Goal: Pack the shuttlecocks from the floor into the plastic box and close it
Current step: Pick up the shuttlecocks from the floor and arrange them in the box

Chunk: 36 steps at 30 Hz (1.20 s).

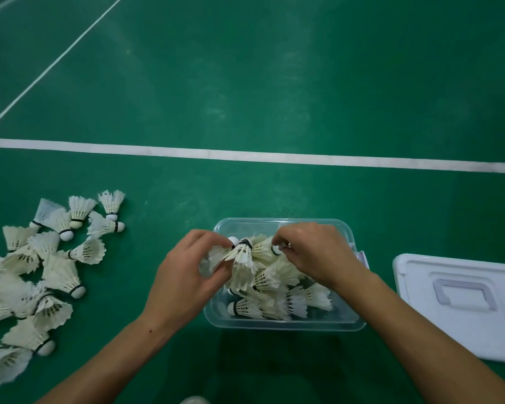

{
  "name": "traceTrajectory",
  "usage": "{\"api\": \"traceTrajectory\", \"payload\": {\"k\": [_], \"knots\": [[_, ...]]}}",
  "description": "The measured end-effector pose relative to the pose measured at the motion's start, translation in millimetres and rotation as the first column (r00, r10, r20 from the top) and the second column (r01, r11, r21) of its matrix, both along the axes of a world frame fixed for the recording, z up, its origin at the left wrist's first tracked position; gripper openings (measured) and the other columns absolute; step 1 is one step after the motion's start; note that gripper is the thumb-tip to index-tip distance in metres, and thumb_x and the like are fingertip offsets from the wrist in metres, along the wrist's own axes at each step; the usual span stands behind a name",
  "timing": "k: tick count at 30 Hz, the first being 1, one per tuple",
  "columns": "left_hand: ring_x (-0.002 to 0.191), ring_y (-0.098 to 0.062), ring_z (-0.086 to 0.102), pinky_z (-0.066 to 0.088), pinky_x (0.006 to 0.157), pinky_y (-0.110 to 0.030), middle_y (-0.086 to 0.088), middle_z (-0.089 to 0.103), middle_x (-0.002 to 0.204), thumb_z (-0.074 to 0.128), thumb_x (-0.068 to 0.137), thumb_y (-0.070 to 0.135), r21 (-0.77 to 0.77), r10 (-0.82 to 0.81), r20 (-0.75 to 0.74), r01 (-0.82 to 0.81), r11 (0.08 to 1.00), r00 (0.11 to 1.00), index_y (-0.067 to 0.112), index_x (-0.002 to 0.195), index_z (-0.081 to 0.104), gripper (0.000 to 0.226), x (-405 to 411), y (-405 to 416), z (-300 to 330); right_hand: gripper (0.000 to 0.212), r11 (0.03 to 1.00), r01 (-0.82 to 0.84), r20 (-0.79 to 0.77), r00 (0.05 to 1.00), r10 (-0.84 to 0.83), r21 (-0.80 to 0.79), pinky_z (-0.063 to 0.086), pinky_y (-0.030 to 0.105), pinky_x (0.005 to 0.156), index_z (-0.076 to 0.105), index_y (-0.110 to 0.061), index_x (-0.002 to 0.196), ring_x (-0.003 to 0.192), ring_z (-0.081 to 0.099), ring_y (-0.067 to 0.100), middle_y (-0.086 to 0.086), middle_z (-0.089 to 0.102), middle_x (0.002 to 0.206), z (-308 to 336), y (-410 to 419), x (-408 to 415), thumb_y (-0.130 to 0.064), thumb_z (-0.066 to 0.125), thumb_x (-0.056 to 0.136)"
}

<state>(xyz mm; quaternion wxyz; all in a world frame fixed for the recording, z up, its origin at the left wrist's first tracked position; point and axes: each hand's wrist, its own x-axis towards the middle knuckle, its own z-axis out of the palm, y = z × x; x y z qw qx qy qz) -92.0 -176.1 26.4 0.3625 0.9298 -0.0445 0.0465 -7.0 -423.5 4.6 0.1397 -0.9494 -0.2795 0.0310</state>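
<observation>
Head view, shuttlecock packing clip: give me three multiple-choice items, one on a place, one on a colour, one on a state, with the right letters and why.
1. Where does the lid lie?
A. on the box
B. on the floor right of the box
C. under the loose pile

2. What colour is the floor?
A. green
B. blue
C. grey

3. What state is the plastic box in?
A. closed
B. open and bare
C. open, partly filled

Answers: 1 B, the lid rests flat beside the box's right wall. 2 A, green court with white lines. 3 C, shuttlecocks lie inside while the left hand and right hand hold more above them, and a pile waits at left.
</observation>
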Motion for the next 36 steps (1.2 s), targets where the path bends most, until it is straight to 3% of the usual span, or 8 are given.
{"api": "traceTrajectory", "payload": {"k": [9,12,16,24,26,29,32,36], "knots": [[0.102,-0.006,0.064,0.056,0.082,-0.037,0.02,0.063,0.111,0.076,0.088,0.034,0.0,0.028,-0.01,-0.028,1.0,1.0,0.036,0.109,0.07,0.022,-2,2,1,0.013,0.947,0.188,-0.199,0.97,-0.138,0.261,0.062,0.035,0.086,0.076,-0.029,0.103,0.09,0.073,0.004,-0.014,0.079,0.098,-23,0,-3,-0.021,0.078,0.093],[0.103,-0.005,0.065,0.057,0.082,-0.039,0.021,0.063,0.112,0.069,0.087,0.046,0.011,0.025,-0.008,-0.025,1.0,1.0,0.04,0.108,0.069,0.022,0,0,2,0.019,0.904,0.289,-0.33,0.926,-0.181,0.316,0.062,0.035,0.09,0.071,-0.03,0.106,0.092,0.072,0.003,-0.01,0.078,0.102,-26,-7,-4,-0.02,0.079,0.092],[0.1,-0.004,0.064,0.058,0.08,-0.039,0.022,0.062,0.11,0.075,0.09,0.041,0.057,0.03,-0.009,-0.029,0.998,1.0,0.039,0.107,0.069,0.018,6,-3,2,0.027,0.887,0.304,-0.368,0.914,-0.168,0.349,0.061,0.035,0.09,0.067,-0.035,0.113,0.097,0.07,0.0,-0.012,0.074,0.103,-16,-13,-12,-0.029,0.08,0.091],[0.084,-0.01,0.06,0.053,0.068,-0.033,0.016,0.061,0.102,0.058,0.093,0.056,0.308,0.022,-0.02,-0.015,0.951,1.0,0.034,0.102,0.069,0.026,38,-29,20,0.029,0.887,0.266,-0.118,0.964,-0.239,0.378,0.06,0.036,0.086,0.069,-0.033,0.119,0.102,0.065,-0.001,-0.024,0.069,0.111,26,-37,-32,-0.031,0.076,0.091],[0.08,-0.01,0.059,0.046,0.062,-0.029,0.013,0.061,0.097,0.056,0.095,0.056,0.37,0.011,-0.043,0.005,0.929,0.999,0.03,0.1,0.069,0.029,47,-38,23,0.027,0.879,0.161,-0.008,0.984,-0.176,0.449,0.056,0.034,0.087,0.071,-0.026,0.117,0.106,0.063,0.006,-0.017,0.069,0.114,37,-31,-43,-0.03,0.075,0.091],[0.077,-0.015,0.059,0.042,0.06,-0.03,0.01,0.06,0.09,0.054,0.094,0.057,0.446,0.011,-0.064,0.019,0.895,0.998,0.028,0.095,0.068,0.033,57,-50,25,0.034,0.934,-0.039,0.147,0.989,-0.014,0.355,0.05,0.031,0.094,0.074,-0.018,0.116,0.111,0.059,0.02,-0.006,0.069,0.119,35,-15,-54,-0.032,0.08,0.086],[0.076,-0.018,0.061,0.048,0.061,-0.032,0.007,0.062,0.087,0.056,0.09,0.056,0.423,0.015,-0.108,0.033,0.906,0.994,0.028,0.09,0.07,0.031,63,-56,26,0.034,0.974,-0.078,0.222,0.975,0.029,0.213,0.053,0.042,0.087,0.072,-0.017,0.114,0.107,0.056,0.028,-0.004,0.069,0.118,20,-7,-53,-0.029,0.08,0.084],[0.077,-0.016,0.065,0.057,0.069,-0.039,0.004,0.069,0.083,0.059,0.087,0.061,0.279,-0.041,-0.155,0.084,0.957,0.987,0.025,0.082,0.072,0.038,66,-56,26,0.007,0.99,-0.033,0.372,0.928,-0.021,0.138,0.052,0.044,0.075,0.072,-0.015,0.102,0.097,0.056,0.028,-0.001,0.072,0.104,13,-9,-53,-0.014,0.071,0.096]]}}
